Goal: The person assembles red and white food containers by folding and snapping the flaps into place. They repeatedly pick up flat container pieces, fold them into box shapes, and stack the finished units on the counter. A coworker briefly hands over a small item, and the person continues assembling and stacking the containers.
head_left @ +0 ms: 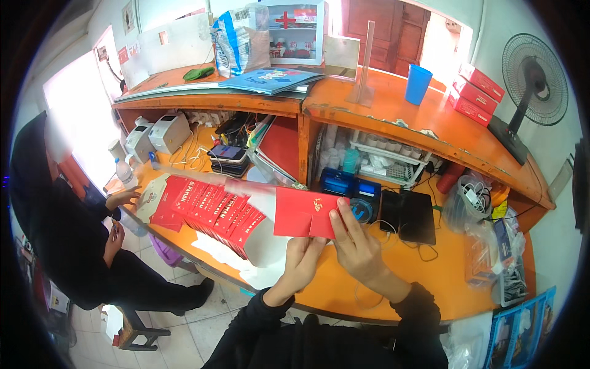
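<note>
A flat red paper piece [301,212], with a small gold emblem and a slit in its lower edge, is held up over the desk. My left hand [300,261] pinches its bottom edge near the slit. My right hand [357,246] grips its right end, fingers laid over the front and the thumb partly hidden. To the left, a long overlapping row of red printed paper pieces [218,209] lies on the desk. White paper [270,261] sticks out under and beside that row.
A co-worker in black [49,234] sits at the left, hands by the desk's end. On the orange desk [369,295] lie a black tablet [418,215], cables and a blue device [350,187]. Right of these sit a clear tub [464,206] and plastic bags. A raised shelf [393,123] runs behind.
</note>
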`<state>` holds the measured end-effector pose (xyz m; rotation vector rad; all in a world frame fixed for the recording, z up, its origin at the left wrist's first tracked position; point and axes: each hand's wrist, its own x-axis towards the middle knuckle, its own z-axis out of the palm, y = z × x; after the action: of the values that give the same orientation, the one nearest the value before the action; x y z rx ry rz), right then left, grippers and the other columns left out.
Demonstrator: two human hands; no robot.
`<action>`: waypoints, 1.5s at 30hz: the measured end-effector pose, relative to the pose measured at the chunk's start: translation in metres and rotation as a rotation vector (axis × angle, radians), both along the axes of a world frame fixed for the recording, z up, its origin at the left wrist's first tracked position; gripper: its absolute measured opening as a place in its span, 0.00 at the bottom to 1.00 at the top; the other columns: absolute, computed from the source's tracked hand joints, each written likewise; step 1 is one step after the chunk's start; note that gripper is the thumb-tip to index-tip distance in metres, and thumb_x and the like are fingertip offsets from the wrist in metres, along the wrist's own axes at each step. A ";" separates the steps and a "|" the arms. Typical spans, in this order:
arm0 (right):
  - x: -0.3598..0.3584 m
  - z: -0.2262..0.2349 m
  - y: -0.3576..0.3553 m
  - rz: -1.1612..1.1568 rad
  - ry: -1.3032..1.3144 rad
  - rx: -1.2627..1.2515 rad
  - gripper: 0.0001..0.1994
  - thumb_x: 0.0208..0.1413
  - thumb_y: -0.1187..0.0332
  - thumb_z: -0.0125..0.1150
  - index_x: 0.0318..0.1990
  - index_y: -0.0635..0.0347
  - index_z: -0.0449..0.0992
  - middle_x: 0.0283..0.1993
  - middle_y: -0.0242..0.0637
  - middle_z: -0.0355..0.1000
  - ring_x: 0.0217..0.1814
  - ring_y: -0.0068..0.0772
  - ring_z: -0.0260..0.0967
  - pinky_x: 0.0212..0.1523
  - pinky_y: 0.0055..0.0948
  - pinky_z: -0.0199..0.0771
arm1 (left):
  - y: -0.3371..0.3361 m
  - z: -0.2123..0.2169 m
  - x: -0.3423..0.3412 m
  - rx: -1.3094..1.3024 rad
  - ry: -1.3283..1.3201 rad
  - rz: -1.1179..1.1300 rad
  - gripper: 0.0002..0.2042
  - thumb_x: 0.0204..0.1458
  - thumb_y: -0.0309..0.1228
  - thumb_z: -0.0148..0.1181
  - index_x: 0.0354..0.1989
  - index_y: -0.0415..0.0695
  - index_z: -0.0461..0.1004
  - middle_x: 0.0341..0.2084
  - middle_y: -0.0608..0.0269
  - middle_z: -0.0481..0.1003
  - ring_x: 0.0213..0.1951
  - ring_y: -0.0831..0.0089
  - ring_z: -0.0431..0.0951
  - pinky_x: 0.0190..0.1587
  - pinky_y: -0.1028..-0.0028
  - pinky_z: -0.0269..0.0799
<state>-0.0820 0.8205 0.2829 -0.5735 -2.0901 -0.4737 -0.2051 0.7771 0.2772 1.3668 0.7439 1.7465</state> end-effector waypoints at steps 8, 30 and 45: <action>-0.004 0.068 0.006 0.244 0.320 -0.100 0.30 0.36 0.51 0.64 0.44 0.65 0.71 0.38 0.39 0.67 0.37 0.36 0.65 0.37 0.30 0.66 | 0.019 -0.018 0.021 0.072 0.315 0.376 0.10 0.53 0.25 0.47 0.40 0.32 0.65 0.26 0.47 0.72 0.31 0.59 0.74 0.31 0.69 0.66; -0.005 0.061 -0.030 0.450 -0.211 0.399 0.09 0.35 0.76 0.64 0.29 0.60 0.75 0.27 0.27 0.61 0.34 0.26 0.66 0.33 0.27 0.69 | -0.091 -0.026 -0.044 -0.195 -0.267 -0.043 0.23 0.44 0.31 0.58 0.48 0.35 0.60 0.38 0.52 0.68 0.42 0.62 0.69 0.41 0.70 0.64; -0.092 0.056 -0.163 0.417 -0.266 0.205 0.13 0.35 0.71 0.64 0.33 0.61 0.75 0.44 0.42 0.66 0.46 0.38 0.65 0.42 0.30 0.71 | -0.208 -0.016 -0.119 -0.182 -0.280 -0.173 0.34 0.39 0.34 0.65 0.54 0.38 0.56 0.47 0.57 0.66 0.49 0.67 0.66 0.48 0.70 0.63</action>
<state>-0.1741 0.6572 0.3391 0.0534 -2.2973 -0.5317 -0.3242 0.5692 0.2613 1.0084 0.5941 1.6452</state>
